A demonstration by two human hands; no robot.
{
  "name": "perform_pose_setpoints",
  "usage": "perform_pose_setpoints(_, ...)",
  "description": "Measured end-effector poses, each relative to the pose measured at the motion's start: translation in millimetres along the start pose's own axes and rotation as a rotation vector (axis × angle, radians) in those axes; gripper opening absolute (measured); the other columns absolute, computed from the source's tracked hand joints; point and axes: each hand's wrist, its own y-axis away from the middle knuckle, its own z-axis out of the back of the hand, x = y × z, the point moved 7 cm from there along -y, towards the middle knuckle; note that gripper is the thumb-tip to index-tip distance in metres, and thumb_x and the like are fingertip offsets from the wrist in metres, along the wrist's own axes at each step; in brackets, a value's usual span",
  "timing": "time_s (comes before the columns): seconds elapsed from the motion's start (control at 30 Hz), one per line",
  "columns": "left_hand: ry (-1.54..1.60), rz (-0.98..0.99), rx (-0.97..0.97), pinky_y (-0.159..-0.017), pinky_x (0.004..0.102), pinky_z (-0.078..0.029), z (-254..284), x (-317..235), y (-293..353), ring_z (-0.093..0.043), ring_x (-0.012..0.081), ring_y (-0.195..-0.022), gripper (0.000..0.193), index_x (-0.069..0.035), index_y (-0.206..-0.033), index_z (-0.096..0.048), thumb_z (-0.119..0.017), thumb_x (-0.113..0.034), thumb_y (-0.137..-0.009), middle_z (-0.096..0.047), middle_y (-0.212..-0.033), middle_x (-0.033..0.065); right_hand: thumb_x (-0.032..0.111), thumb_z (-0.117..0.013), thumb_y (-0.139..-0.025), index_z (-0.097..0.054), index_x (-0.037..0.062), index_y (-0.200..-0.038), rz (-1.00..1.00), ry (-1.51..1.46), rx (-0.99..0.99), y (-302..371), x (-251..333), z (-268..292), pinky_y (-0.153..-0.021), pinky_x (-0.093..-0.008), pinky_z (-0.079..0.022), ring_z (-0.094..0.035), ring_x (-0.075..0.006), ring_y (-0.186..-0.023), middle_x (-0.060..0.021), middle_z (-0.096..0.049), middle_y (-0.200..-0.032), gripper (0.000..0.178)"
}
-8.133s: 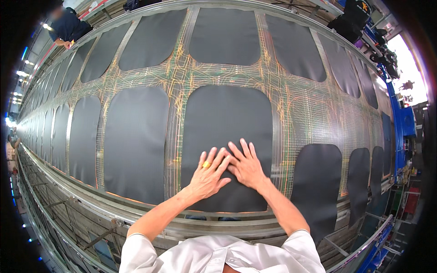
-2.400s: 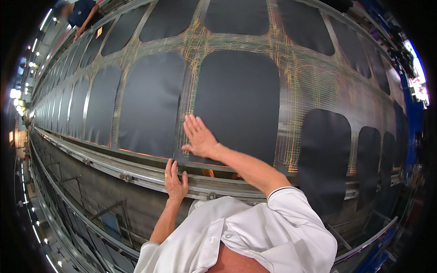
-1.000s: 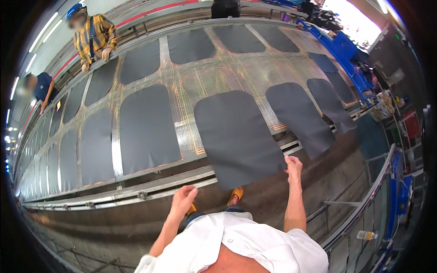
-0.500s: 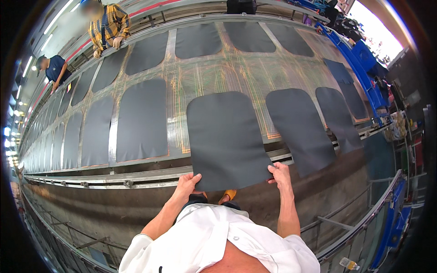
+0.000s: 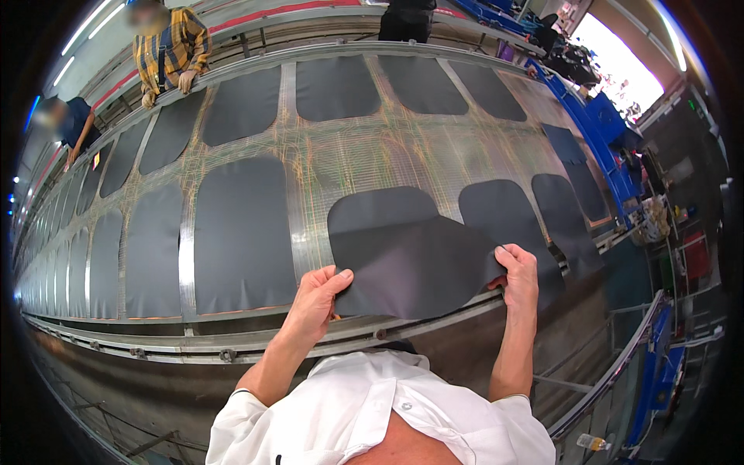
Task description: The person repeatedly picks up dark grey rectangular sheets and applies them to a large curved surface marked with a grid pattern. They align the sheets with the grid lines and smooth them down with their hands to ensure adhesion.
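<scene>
2 hands lift the near end of a dark sheet at the long table's edge.
From where I stand, the left hand [image 5: 316,293] pinches 1 near corner of the dark sheet [image 5: 411,267] and the right hand [image 5: 518,271] pinches the other, well apart. The sheet sags in a fold between them, its rounded far end on the long table [image 5: 325,151]. A flat sheet [image 5: 242,232] lies to its left; across, a checked-shirted co-worker [image 5: 167,50] stands.
</scene>
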Motion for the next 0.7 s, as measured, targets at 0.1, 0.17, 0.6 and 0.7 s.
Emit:
perform_pose_setpoints(0.1, 0.037, -0.013, -0.019, -0.053, 0.0214, -0.046, -4, -16, -5, -0.054, 0.0036, -0.058, 0.018, -0.008, -0.080, -0.060, -0.061, -0.017, -0.095, -0.062, -0.072, -0.0031, 0.016, -0.063, -0.087, -0.065, -0.0015, -0.085, 0.007, -0.072, -0.012, -11, 15, -5, -0.039, -0.0261, -0.047, -0.059, -0.0146, -0.048, -0.0067, -0.064, -0.069, 0.018)
perform_pose_setpoints(0.17, 0.034, -0.063, -0.044, -0.055, 0.0217, -0.047, 2, -35, -13, -0.057, 0.0044, -0.060, 0.015, -0.006, -0.083, -0.062, -0.060, -0.015, -0.095, -0.064, -0.074, -0.0019, 0.017, -0.063, -0.088, -0.065, -0.0011, -0.085, 0.028, -0.098, 0.036, -30, 32, -18, -0.038, -0.0257, -0.048, -0.059, -0.0146, -0.048, -0.0068, -0.064, -0.069, 0.018)
perform_pose_setpoints(0.6, 0.147, -0.316, -0.389, -0.061, 0.0287, -0.061, 1, -156, -50, -0.071, 0.0126, -0.072, 0.009, -0.008, -0.089, -0.065, -0.063, -0.016, -0.092, -0.072, -0.082, 0.0027, 0.018, -0.066, -0.087, -0.065, 0.0006, -0.082, 0.146, -0.242, 0.350, -121, 145, -72, -0.037, -0.0222, -0.048, -0.061, -0.0136, -0.045, -0.0062, -0.065, -0.066, 0.018)
perform_pose_setpoints(0.7, 0.091, -0.318, -0.416, -0.059, 0.0274, -0.061, -12, -177, -61, -0.071, 0.0124, -0.070, 0.009, -0.008, -0.090, -0.065, -0.063, -0.016, -0.091, -0.072, -0.083, 0.0028, 0.016, -0.065, -0.088, -0.063, -0.0004, -0.079, 0.153, -0.261, 0.356, -138, 154, -76, -0.038, -0.0231, -0.051, -0.064, -0.0160, -0.047, -0.0101, -0.066, -0.066, 0.018)
